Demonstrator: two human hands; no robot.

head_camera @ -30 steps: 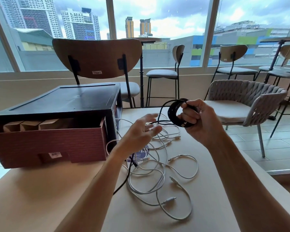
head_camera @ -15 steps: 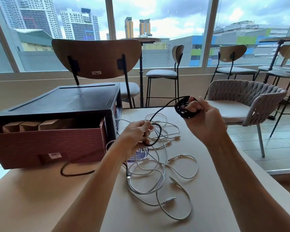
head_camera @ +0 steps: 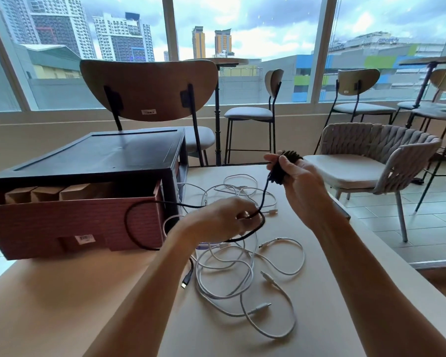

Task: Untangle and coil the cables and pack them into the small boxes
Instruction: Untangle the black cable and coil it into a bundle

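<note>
Black braided cable (head_camera: 265, 193) runs between both hands. The right hand (head_camera: 303, 186) grips its wound coil (head_camera: 277, 173) above the surface (head_camera: 62, 292), its curled fingers hiding most of it. The left hand (head_camera: 224, 217), lower and nearer, pinches the loose run, which loops in front of the reddish cardboard box (head_camera: 62, 222). White cables (head_camera: 242, 266) lie tangled beneath. Small brown boxes (head_camera: 47, 193) stand inside the reddish box, their contents shadowed under a black lid (head_camera: 93, 155).

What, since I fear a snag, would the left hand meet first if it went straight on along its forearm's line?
The left hand would probably meet the black cable rising toward the right hand, then that hand itself; depth is unclear.
</note>
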